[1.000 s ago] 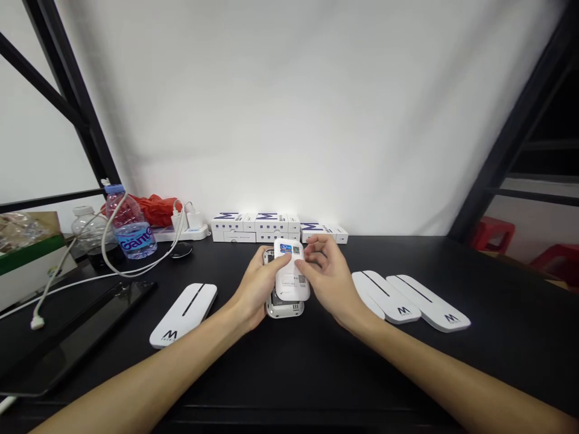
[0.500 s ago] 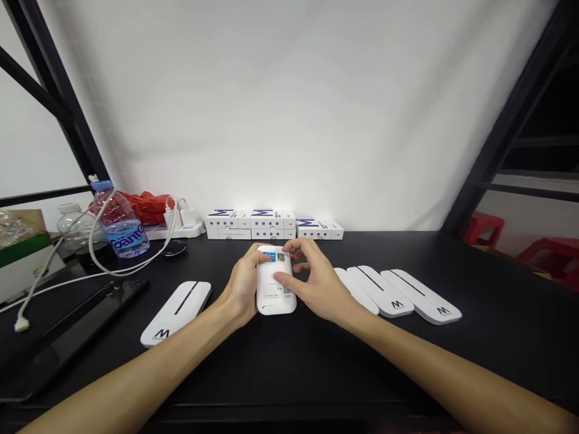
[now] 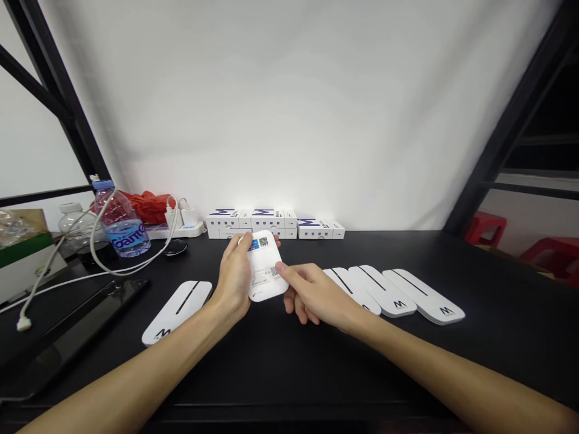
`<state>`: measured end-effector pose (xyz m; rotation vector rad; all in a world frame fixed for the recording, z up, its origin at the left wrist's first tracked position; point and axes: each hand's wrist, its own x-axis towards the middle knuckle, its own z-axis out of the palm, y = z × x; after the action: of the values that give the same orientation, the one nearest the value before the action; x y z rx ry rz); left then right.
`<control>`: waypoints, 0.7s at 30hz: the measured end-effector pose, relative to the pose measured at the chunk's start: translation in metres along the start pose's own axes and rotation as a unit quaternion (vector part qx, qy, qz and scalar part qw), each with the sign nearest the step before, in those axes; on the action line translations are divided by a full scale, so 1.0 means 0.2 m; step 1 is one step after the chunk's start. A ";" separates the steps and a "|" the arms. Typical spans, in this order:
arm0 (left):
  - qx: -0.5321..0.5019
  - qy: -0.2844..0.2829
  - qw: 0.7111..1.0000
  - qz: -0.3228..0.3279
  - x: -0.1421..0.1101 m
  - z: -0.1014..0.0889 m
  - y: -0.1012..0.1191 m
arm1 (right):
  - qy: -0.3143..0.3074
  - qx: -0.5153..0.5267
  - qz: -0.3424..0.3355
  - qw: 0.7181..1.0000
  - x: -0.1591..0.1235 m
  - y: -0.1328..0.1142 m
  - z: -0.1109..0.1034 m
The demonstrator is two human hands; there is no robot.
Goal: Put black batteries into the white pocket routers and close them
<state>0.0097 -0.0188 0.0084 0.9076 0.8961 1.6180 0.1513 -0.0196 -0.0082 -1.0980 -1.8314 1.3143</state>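
My left hand [image 3: 236, 274] is wrapped around a white portable Wi-Fi router [image 3: 263, 274], its thumb near the blue sticker at the top. The router is tilted up over the table, and its back with printed text and QR codes faces me. At the lower right edge, my right hand [image 3: 312, 292] has its thumb on the router, fingers curled beside and below it. Left of my hands lies a similar white router [image 3: 178, 310], face up. Three more overlap in a row on the right: a near one [image 3: 346, 286], a middle one [image 3: 382, 292] and an outer one [image 3: 425, 296].
Along the wall, several white boxes [image 3: 275, 223] stand on the black table [image 3: 362, 374]. At the left are a water bottle [image 3: 124, 232], a dark tablet-like slab [image 3: 76, 331], a white cable [image 3: 94, 241], a power strip [image 3: 185, 230] and a red bag [image 3: 149, 206].
The router has moved slightly up and left and turned a little. My right hand has slid from its upper face down to its lower right edge.
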 end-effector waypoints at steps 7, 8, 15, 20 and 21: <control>0.153 -0.012 0.982 0.108 0.06 -0.05 0.03 | 0.032 -0.111 -0.118 0.986 -0.05 -0.03 0.01; 0.217 -0.015 0.966 0.142 0.07 -0.05 0.05 | 0.040 -0.140 -0.137 0.980 -0.05 -0.03 0.01; 0.481 -0.005 0.854 0.197 0.07 -0.05 0.09 | -0.022 -0.161 -0.163 0.973 -0.06 -0.03 0.01; 0.428 0.037 0.889 0.156 0.07 -0.06 0.06 | -0.081 -0.062 -0.137 0.985 -0.06 -0.03 0.05; 0.408 0.039 0.898 0.162 0.07 -0.07 0.05 | -0.089 -0.030 -0.124 0.988 -0.06 -0.02 0.05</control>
<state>-0.0088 -0.0089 0.0138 1.6442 1.6017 1.5516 0.1473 -0.0361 -0.0070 -0.7715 -2.0747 1.2477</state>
